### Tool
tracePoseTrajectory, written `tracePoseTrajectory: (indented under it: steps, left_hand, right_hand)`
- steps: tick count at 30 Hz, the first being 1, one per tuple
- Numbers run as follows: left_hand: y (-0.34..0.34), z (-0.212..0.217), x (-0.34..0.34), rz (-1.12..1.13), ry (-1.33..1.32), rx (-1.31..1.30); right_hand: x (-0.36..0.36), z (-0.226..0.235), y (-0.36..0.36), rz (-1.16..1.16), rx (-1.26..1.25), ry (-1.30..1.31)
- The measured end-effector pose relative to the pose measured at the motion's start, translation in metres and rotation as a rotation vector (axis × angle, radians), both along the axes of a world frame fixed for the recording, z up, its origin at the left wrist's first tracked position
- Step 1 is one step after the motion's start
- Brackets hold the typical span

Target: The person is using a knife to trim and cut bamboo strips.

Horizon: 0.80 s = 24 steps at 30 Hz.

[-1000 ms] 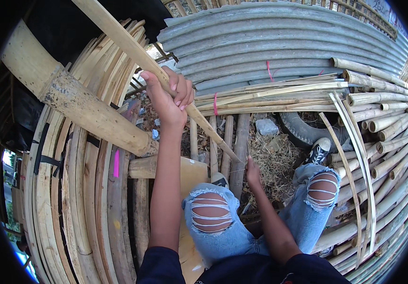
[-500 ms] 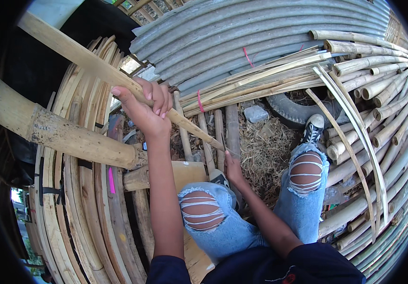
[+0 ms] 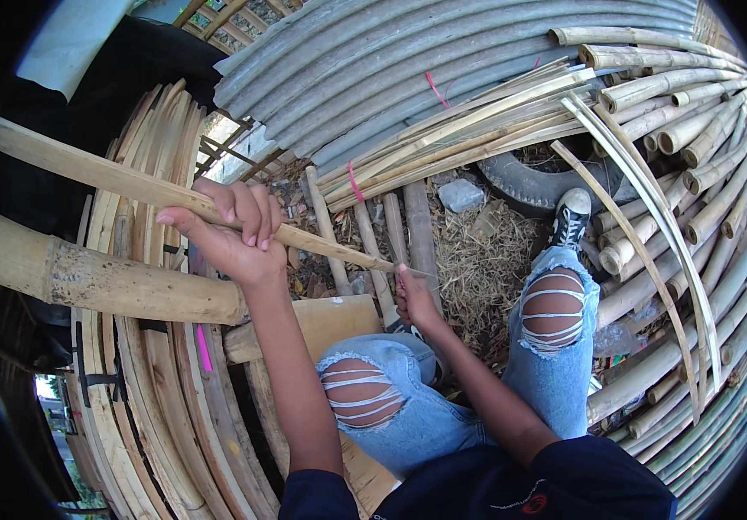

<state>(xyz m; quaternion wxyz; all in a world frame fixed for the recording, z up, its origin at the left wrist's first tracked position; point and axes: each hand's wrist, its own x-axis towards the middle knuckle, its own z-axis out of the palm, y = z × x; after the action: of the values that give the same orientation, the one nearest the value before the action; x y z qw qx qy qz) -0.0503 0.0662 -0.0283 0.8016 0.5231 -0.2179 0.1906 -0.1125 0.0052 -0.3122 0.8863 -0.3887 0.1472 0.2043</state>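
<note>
My left hand (image 3: 239, 227) is closed around a long, pale split bamboo strip (image 3: 100, 167), its thumb lying along the strip. The strip slants from the upper left down to the right, between my knees and the straw. Near its narrow lower end, my right hand (image 3: 417, 299) is closed on what looks like a knife. Its thin blade (image 3: 400, 250) is small in view and meets the strip; the handle is hidden by the fingers. Below the strip at left lies a thick bamboo pole (image 3: 139, 290).
Wooden slats (image 3: 161, 381) are stacked at left. A bundle of bamboo strips (image 3: 469, 130) lies before the corrugated metal sheet (image 3: 347, 78). An old tyre (image 3: 516, 186) sits beyond dry straw (image 3: 460, 247). Bamboo poles (image 3: 677, 134) are piled at right, with loose curved strips (image 3: 659, 186) over them.
The left hand, with the strip, has moved left and down, and the strip lies at a flatter slant. The right hand has shifted slightly left and up. The view has also shifted slightly.
</note>
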Motion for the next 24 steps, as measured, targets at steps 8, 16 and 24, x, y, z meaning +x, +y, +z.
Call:
tracePoseTrajectory:
  steps: [8, 16, 24]
  left_hand:
    - [-0.016, -0.002, 0.002, -0.052, -0.020, 0.022]
    - [0.011, 0.001, -0.001, -0.032, -0.061, 0.061]
    - [0.012, 0.001, 0.006, 0.007, -0.026, 0.060]
  right_hand:
    - [-0.006, -0.158, 0.006, -0.131, -0.588, 0.154]
    - [-0.005, 0.002, 0.015, -0.048, 0.019, -0.039]
    - [-0.024, -0.194, -0.019, -0.204, -0.450, 0.495]
